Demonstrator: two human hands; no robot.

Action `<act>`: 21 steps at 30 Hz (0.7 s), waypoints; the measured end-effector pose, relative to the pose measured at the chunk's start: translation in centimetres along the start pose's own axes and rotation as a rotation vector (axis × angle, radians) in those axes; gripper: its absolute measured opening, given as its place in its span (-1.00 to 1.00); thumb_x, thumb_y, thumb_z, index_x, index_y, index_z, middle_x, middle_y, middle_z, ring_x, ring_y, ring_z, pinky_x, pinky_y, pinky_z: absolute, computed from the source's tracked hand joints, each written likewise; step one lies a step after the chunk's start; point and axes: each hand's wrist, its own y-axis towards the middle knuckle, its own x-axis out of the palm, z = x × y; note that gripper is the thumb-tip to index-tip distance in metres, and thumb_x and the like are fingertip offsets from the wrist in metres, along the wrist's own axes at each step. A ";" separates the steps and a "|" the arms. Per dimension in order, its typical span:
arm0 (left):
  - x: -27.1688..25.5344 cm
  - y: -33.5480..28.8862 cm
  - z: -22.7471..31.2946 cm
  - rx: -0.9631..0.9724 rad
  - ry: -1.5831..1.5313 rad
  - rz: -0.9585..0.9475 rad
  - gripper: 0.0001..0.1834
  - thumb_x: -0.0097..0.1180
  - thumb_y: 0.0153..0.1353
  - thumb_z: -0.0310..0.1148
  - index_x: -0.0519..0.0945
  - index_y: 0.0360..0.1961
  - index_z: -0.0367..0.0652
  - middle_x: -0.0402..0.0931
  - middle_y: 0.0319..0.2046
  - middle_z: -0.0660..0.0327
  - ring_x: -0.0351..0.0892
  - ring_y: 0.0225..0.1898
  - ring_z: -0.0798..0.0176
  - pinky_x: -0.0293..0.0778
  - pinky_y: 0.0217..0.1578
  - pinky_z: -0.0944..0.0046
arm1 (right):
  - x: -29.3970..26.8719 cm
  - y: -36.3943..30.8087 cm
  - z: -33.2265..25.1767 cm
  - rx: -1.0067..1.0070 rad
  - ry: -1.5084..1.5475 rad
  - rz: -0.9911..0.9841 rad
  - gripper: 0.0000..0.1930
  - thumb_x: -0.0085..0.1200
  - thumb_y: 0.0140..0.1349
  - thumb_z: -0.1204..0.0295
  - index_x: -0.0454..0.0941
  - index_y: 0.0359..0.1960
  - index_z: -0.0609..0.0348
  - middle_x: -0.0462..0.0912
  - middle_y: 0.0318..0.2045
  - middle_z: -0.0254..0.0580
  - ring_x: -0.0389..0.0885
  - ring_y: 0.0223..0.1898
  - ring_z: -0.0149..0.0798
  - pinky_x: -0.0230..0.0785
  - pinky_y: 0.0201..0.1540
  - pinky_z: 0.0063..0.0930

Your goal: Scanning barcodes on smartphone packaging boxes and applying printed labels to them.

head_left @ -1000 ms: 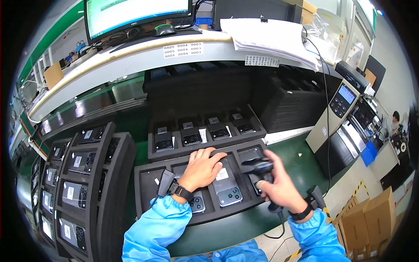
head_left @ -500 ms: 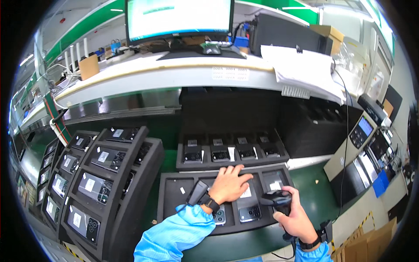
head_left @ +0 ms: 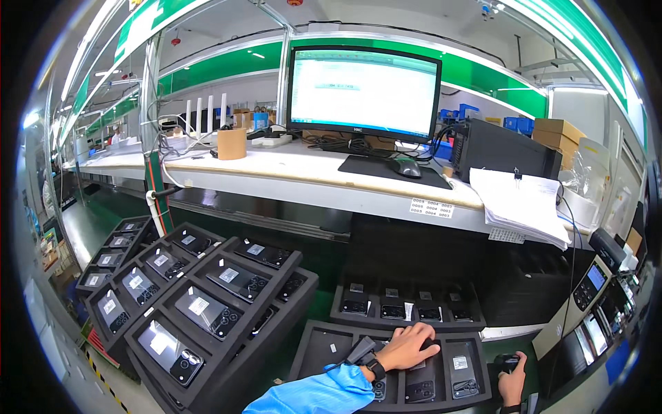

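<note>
My left hand point(head_left: 410, 347) reaches over a black foam tray point(head_left: 314, 352), fingers stretched and apart, partly covering the middle compartments. Under and beside it lie phones: one phone point(head_left: 420, 390) just below the palm, another phone point(head_left: 464, 376) with a white label in the rightmost compartment. The second compartment's phone is mostly hidden by my wrist. Only a small white sticker point(head_left: 332, 348) shows in the leftmost compartment. Off the tray's right side, my right hand point(head_left: 512, 383) is wrapped round a black handheld scanner point(head_left: 507, 362). Both wrists wear black straps.
Stacked foam trays point(head_left: 234, 331) with phones lean on the left. Behind my tray stands another phone tray point(head_left: 407, 321). A shelf point(head_left: 289, 181) above carries a monitor point(head_left: 362, 90), a mouse point(head_left: 405, 168) and papers point(head_left: 517, 203). A grey device point(head_left: 576, 300) with a small screen stands right.
The view has tilted up and swung left. My right hand has carried the scanner from over the rightmost phone to beyond the tray's right side. My left hand stays over the tray.
</note>
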 end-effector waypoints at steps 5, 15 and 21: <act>0.1 0.2 -0.3 -0.034 -0.124 0.037 -0.56 0.05 0.42 0.06 0.44 0.01 -0.10 0.49 -0.03 0.08 0.46 0.12 -0.02 0.19 0.21 -0.03 | 0.8 0.8 1.1 0.013 -0.080 -0.038 -0.29 0.09 -0.02 0.66 0.31 0.26 -0.05 0.69 -0.14 0.32 0.66 0.01 0.36 0.46 0.08 0.00; 0.4 0.3 0.5 -0.040 -0.172 0.086 -0.64 0.10 0.34 -0.10 0.36 -0.06 -0.13 0.45 -0.13 0.07 0.45 0.05 -0.03 0.18 0.16 -0.02 | -1.1 -0.7 -2.9 0.009 -0.097 -0.084 -0.41 0.23 0.23 0.54 0.38 0.32 0.18 0.67 0.04 0.14 0.68 0.03 -0.05 0.48 0.14 -0.27; 0.6 0.1 0.2 -0.047 -0.181 0.091 -0.65 0.10 0.33 -0.17 0.34 -0.07 -0.17 0.43 -0.12 0.05 0.43 0.04 -0.04 0.18 0.16 0.03 | -1.6 -1.5 -5.4 -0.035 -0.228 -0.056 -0.41 0.36 0.18 0.47 0.47 0.27 0.18 0.67 0.02 0.10 0.69 -0.01 -0.03 0.49 0.12 -0.27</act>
